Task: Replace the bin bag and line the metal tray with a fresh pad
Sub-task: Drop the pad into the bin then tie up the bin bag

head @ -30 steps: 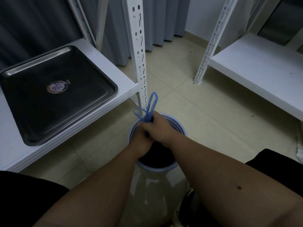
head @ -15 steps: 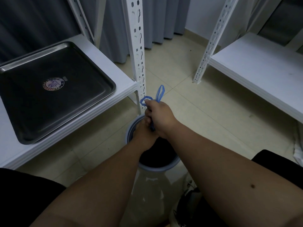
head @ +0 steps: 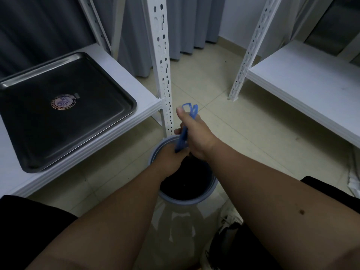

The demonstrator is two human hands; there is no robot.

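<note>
Blue drawstring clenched: right hand, left hand.

Dim, bluish indoor light; soft shadows, wide-angle bending at edges, slight blur

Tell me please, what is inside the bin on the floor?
Inside the bin is a black bag. The left hand grips its gathered top, and the right hand pulls the blue drawstring upward. What the bag holds is hidden.

Tray sticker (lettering unreadable)
</note>
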